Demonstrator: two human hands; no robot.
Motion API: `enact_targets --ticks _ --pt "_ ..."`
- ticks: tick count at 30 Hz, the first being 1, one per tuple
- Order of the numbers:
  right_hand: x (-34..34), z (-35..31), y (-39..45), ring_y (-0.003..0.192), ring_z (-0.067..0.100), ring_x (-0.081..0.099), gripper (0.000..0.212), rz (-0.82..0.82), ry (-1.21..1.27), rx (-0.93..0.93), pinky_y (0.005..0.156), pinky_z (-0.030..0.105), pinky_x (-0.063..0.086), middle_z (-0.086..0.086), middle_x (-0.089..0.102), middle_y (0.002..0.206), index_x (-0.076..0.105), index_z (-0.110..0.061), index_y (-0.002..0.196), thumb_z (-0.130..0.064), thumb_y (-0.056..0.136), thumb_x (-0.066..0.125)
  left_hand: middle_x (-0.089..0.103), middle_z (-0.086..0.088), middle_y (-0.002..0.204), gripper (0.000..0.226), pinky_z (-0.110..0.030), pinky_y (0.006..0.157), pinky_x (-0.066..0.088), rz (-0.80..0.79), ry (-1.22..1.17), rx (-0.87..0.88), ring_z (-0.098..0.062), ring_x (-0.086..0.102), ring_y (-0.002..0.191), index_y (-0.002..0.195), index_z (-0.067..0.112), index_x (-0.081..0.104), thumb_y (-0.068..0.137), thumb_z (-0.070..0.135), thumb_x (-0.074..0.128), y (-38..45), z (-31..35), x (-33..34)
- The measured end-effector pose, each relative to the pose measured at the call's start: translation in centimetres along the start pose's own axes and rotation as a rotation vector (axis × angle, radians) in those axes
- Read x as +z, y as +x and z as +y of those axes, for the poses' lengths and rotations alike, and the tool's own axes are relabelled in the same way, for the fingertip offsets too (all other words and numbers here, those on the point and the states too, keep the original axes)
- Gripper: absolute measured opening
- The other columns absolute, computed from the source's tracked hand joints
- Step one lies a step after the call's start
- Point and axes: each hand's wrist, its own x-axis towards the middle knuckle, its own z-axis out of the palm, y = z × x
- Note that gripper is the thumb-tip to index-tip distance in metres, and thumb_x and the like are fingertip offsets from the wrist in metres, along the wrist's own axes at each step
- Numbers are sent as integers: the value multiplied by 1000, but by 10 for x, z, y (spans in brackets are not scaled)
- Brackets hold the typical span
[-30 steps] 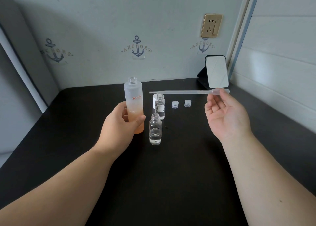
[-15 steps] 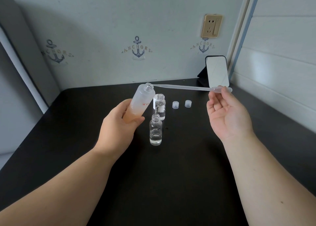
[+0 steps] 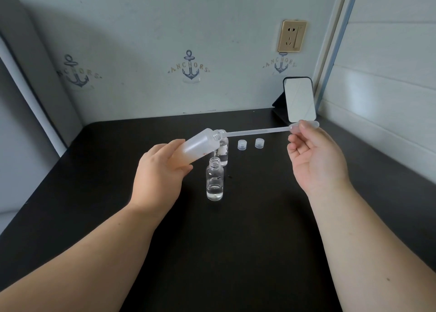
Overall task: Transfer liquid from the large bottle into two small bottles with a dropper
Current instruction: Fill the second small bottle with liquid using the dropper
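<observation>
The left hand [image 3: 160, 175] is gripping the tilted bottle [image 3: 199, 146] while the right hand [image 3: 316, 160] is pinching a dropper [image 3: 257, 131], its tip at the neck.

In my left hand [image 3: 160, 177] I've got the large bottle [image 3: 195, 146], frosted matt plastic, cloudy rather than clear. My right hand [image 3: 316, 158] pinches the dropper [image 3: 259, 131], soft-looking translucent plastic. Between my hands, the small bottle [image 3: 214, 182] reads as clear glossy glass on a matt black table [image 3: 236, 252], with ribbed translucent plastic caps [image 3: 241, 144] beyond.
</observation>
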Motion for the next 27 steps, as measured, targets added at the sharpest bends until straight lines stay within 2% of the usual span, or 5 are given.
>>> enact_targets --ticks 3,9,12,18,27 --pt "1 3 -1 74 15 69 10 -53 -40 -2 67 21 53 6 75 88 77 -12 84 -10 91 70 57 17 113 55 -31 95 41 0 20 43 -16 52 111 131 32 63 81 16 80 -2 3 1" --pt "11 9 -10 78 16 71 7 -199 -199 -14 70 21 54 6 75 91 78 -13 81 -10 85 72 57 17 114 55 -28 93 36 -10 65 109 -19 51 110 131 29 64 81 14 81 -3 6 4" --pt "18 17 -15 81 20 74 9 -219 -298 -4 70 22 55 8 77 93 78 -19 76 -12 81 76 57 17 114 54 -28 93 35 -20 78 123 -20 50 111 131 28 65 81 14 81 -3 6 6" --pt "24 29 -21 85 23 76 8 -285 -413 -4 71 22 56 11 79 93 81 -17 85 -10 86 76 53 21 114 53 -26 94 32 -41 89 129 -17 48 114 131 30 65 82 17 80 -2 6 11" --pt "25 27 -22 87 23 76 13 -305 -410 36 72 22 56 13 78 97 81 -15 86 -6 90 73 57 19 118 54 -24 93 31 -63 94 109 -14 46 113 133 33 63 82 22 80 -1 4 12"
